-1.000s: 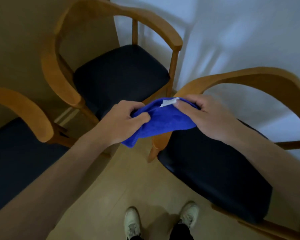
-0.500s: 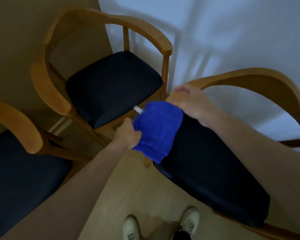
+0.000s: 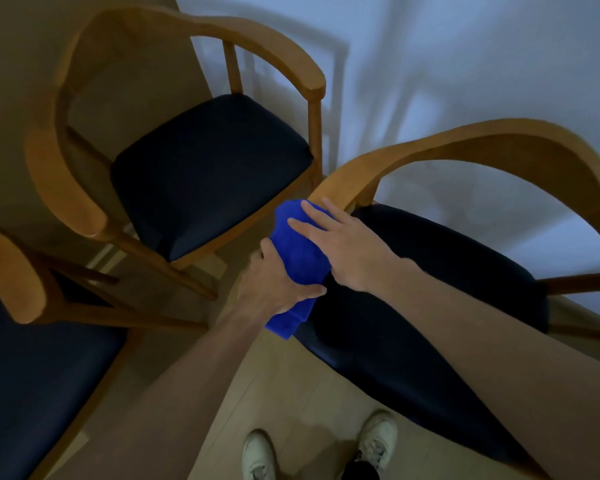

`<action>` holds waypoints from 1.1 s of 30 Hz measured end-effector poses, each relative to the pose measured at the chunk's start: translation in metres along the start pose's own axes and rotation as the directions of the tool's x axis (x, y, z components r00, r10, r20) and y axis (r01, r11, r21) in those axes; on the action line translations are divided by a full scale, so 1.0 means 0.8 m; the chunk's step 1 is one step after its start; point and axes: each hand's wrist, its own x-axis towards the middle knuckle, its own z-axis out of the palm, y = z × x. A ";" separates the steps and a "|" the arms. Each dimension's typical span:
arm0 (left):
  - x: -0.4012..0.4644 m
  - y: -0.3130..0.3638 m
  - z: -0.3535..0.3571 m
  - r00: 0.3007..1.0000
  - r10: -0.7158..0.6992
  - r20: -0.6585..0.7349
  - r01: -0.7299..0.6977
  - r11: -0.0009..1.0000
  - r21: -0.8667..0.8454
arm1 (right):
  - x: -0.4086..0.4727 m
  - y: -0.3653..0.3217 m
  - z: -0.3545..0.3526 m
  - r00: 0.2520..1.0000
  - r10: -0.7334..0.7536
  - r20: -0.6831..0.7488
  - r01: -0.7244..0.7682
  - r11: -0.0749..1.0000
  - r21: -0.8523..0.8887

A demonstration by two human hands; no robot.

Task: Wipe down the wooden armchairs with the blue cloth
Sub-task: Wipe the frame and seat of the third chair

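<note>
Blue cloth (image 3: 297,258): folded into a thick pad, draped over the front end of the right chair's armrest, its lower end hanging past the seat edge.
Left hand (image 3: 274,282): grips the lower half of the cloth, thumb across its front, fingers curled round behind.
Right hand (image 3: 343,247): lies flat on the upper part of the cloth, fingers straight and spread, pressing it onto the armrest end; the little finger reaches onto the bare wood.
Right chair (image 3: 499,143): wooden, with a curved arm-and-back rail and a dark padded seat; the right forearm crosses over that seat.
Middle chair (image 3: 66,174): same build, standing in the corner beyond the hands, apart from the cloth; its near front corner is close to the right chair's armrest.
Left chair (image 3: 18,271): only one armrest and part of its dark seat show at the frame's left edge, well apart from the hands.
Floor (image 3: 291,393): pale wood boards between the chairs.
Shoes (image 3: 374,441): two light ones at the bottom edge, on the floor.
Wall (image 3: 465,64): pale, with chair shadows on it.
</note>
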 end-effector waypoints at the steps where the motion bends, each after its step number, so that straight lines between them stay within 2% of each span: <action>1: 0.001 0.001 0.003 1.000 -0.002 -0.028 0.003 1.000 0.020 | 0.011 0.004 -0.002 0.999 -0.031 -0.010 0.030 0.999 -0.039; 3: 0.003 0.002 0.009 0.996 0.006 -0.087 0.001 0.997 0.080 | 0.033 0.012 -0.004 0.996 -0.085 -0.001 0.084 0.993 -0.077; 6: 0.005 0.006 0.015 0.989 -0.020 -0.145 0.036 0.993 0.114 | 0.047 0.016 -0.001 0.994 -0.090 0.055 0.091 0.996 -0.011; 10: 0.001 0.011 0.023 0.983 -0.032 -0.181 0.057 0.989 0.136 | 0.040 0.024 0.006 0.994 -0.104 -0.020 0.105 0.993 0.050; 21: -0.024 0.097 0.082 0.991 0.062 -0.118 -0.055 0.996 0.067 | -0.028 0.091 0.009 0.998 -0.045 -0.051 0.043 0.998 -0.036; 26: -0.026 0.135 0.107 0.987 0.110 -0.116 -0.097 0.989 0.109 | -0.065 0.129 0.014 0.995 -0.004 -0.099 0.004 1.000 0.001; 33: -0.027 0.148 0.114 0.986 0.106 -0.130 -0.088 0.986 0.142 | -0.072 0.136 0.019 0.992 0.027 -0.122 -0.024 0.999 0.029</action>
